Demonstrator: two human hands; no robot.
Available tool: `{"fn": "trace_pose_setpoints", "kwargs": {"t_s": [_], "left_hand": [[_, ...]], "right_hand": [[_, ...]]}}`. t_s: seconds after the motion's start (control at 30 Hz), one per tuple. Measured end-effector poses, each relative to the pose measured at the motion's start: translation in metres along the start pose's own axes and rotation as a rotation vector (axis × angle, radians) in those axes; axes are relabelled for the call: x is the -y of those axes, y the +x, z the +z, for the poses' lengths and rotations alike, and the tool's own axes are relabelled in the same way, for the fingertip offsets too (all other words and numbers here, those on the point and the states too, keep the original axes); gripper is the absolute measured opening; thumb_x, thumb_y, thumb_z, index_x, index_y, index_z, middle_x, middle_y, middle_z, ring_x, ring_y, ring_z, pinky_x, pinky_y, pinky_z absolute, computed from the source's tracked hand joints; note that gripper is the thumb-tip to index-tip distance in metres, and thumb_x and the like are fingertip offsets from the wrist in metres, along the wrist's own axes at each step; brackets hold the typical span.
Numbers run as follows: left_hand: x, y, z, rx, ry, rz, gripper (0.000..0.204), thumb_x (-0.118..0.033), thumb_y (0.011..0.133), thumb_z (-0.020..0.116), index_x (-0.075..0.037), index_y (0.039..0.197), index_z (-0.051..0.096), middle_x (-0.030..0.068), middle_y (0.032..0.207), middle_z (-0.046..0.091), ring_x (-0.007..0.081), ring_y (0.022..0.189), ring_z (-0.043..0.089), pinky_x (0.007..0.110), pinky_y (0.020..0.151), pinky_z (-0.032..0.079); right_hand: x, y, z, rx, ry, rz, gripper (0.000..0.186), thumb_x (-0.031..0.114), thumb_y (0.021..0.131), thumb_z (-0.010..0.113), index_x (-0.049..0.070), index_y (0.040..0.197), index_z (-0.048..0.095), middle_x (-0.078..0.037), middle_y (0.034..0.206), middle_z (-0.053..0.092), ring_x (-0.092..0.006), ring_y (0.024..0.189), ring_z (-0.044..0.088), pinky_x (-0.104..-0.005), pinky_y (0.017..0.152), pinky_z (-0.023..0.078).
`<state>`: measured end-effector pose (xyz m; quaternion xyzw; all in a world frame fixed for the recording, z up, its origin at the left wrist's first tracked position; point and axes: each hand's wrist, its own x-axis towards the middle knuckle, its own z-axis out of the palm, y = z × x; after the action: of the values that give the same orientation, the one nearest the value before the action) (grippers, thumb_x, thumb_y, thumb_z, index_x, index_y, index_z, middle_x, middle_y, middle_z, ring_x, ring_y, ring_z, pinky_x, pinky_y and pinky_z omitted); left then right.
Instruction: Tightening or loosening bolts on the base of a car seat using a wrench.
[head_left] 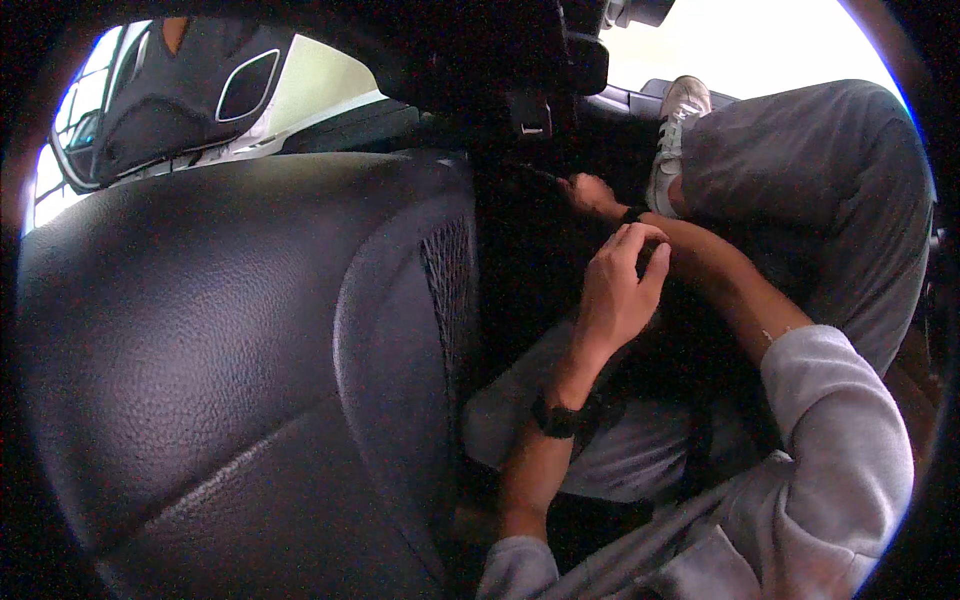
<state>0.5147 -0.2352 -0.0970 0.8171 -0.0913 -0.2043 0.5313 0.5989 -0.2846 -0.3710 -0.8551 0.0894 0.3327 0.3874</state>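
Note:
My right hand [591,193] is reached forward into the dark gap beside the seat, closed around a thin dark stick-like tool [541,174] that points left. Its kind is too dim to make out. Nearer to me, my left hand [622,285] hovers beside my right forearm, fingers loosely curved and thumb apart, with nothing seen in it. It overlaps the forearm in this view, and I cannot tell whether they touch. What the tool's tip meets is lost in shadow.
A black leather car seat back [200,300] with a mesh pocket [450,290] fills the left side. An open car door [165,110] stands at the far left. My bent leg [800,160] and light shoe [686,98] are at the right. Dark trim [532,115] hangs ahead.

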Motion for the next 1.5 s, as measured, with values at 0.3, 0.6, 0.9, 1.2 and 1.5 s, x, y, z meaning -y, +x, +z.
{"fn": "trace_pose_setpoints", "kwargs": {"t_s": [0.3, 0.6, 0.9, 1.2, 1.5], "left_hand": [[0.003, -0.001, 0.003, -0.002, 0.009, -0.010, 0.022, -0.020, 0.091, 0.056, -0.001, 0.102, 0.060, 0.0172, 0.099, 0.065, 0.0325, 0.095, 0.063, 0.037, 0.083, 0.048], [0.002, 0.001, 0.007, -0.046, -0.024, 0.069, 0.018, -0.017, 0.090, 0.055, -0.001, 0.097, 0.058, 0.0176, 0.095, 0.063, 0.0372, 0.093, 0.061, 0.043, 0.080, 0.048], [0.005, 0.000, 0.010, -0.011, -0.001, 0.053, 0.020, -0.019, 0.091, 0.056, -0.002, 0.102, 0.059, 0.0161, 0.100, 0.064, 0.0329, 0.095, 0.063, 0.037, 0.082, 0.048], [0.003, 0.000, 0.015, 0.009, 0.033, 0.045, 0.019, -0.018, 0.090, 0.056, -0.002, 0.101, 0.060, 0.0159, 0.100, 0.064, 0.0330, 0.096, 0.062, 0.037, 0.083, 0.048], [0.008, 0.005, 0.020, 0.045, 0.048, 0.051, 0.019, -0.015, 0.090, 0.057, 0.000, 0.100, 0.059, 0.0176, 0.099, 0.063, 0.0341, 0.095, 0.062, 0.038, 0.084, 0.048]], "right_hand": [[0.002, -0.013, 0.031, -0.002, 0.099, 0.197, 0.046, 0.043, 0.094, 0.045, 0.001, 0.098, 0.066, -0.024, 0.100, 0.065, -0.0432, 0.097, 0.061, -0.0517, 0.082, 0.047], [-0.008, -0.015, 0.034, -0.051, 0.125, 0.183, 0.045, 0.041, 0.094, 0.045, 0.001, 0.097, 0.066, -0.024, 0.098, 0.065, -0.0430, 0.094, 0.062, -0.0519, 0.080, 0.048], [-0.017, 0.009, 0.026, -0.061, 0.056, 0.096, 0.039, 0.036, 0.092, 0.047, 0.004, 0.099, 0.068, -0.022, 0.098, 0.067, -0.0408, 0.092, 0.064, -0.0489, 0.079, 0.050], [-0.023, 0.017, -0.025, -0.065, -0.150, -0.136, 0.030, 0.031, 0.081, 0.056, 0.004, 0.089, 0.068, -0.018, 0.090, 0.068, -0.0357, 0.083, 0.067, -0.0458, 0.072, 0.053], [0.002, 0.052, -0.077, -0.109, -0.391, -0.248, 0.028, 0.030, 0.078, 0.059, 0.005, 0.083, 0.068, -0.019, 0.083, 0.067, -0.0342, 0.080, 0.066, -0.0433, 0.067, 0.051]]}}
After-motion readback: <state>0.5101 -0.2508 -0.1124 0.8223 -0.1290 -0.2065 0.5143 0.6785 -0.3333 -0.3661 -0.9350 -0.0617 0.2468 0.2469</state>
